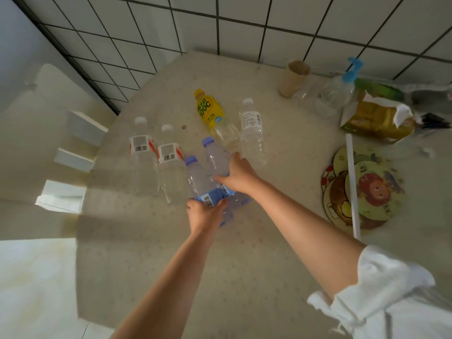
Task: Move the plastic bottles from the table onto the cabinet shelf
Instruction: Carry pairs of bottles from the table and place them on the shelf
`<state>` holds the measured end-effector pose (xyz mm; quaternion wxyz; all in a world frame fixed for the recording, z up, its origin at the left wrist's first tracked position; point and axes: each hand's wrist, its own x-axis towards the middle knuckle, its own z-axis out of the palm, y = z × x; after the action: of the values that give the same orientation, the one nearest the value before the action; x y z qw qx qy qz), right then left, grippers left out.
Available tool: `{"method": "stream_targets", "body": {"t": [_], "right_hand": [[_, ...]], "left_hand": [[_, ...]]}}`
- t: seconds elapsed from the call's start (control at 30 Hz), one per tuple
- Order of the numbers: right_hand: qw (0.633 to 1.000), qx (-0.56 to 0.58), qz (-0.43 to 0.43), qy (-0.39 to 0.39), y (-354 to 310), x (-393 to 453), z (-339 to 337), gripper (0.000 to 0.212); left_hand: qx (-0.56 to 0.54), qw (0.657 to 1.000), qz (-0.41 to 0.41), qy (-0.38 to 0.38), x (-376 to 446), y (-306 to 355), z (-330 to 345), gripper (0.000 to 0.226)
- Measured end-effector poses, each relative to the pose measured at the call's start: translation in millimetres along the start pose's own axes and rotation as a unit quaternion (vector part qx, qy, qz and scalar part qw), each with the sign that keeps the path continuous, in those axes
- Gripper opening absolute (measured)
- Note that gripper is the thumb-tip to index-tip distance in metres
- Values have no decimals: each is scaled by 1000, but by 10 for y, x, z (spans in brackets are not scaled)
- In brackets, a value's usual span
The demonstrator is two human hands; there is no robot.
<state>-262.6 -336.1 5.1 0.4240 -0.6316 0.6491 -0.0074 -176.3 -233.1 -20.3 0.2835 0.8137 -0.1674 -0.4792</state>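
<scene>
Red-labelled bottles [156, 155] crowd the left; table [244, 265] nearer is bare.

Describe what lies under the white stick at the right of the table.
Under the white stick lie round cartoon-printed mats, overlapping on the table. The stick covers a strip of their pictures, and how many mats are stacked cannot be told.

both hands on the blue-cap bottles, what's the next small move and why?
Probably lift both straight up off the table. The left hand grips one blue-cap bottle low at its label, the right hand grips the other, and close neighbours make sideways moves risky.
</scene>
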Motion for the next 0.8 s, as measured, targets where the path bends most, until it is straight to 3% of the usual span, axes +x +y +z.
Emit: {"method": "stream_targets", "body": {"t": [0.17, 0.33, 0.47, 0.57, 0.63, 0.7, 0.8], "right_hand": [[998, 46, -9, 42, 174, -265, 57, 74], [989, 119, 39, 81, 462, -751, 119, 77], [979, 166, 75, 94, 701, -1249, 191, 87], [968, 203, 106, 106, 838, -1586, 258, 89], [959, 224, 127, 122, 908, -1787, 309, 89], [950, 240, 135, 144, 959, -1975, 372, 83], [935, 273, 146, 172, 1012, -2253, 501, 66]], "left_hand": [[-51, 996, -29, -66, -140, -133, -163, 58], [-79, 991, -16, -110, -436, -354, -337, 19], [-81, 984, 7, -157, -631, -495, -476, 6], [-65, 980, 25, -186, -724, -591, -557, 11], [-47, 980, 26, -191, -789, -628, -604, 26], [-41, 978, 28, -201, -833, -666, -652, 45], [-17, 972, 60, -226, -906, -721, -735, 52]]}}
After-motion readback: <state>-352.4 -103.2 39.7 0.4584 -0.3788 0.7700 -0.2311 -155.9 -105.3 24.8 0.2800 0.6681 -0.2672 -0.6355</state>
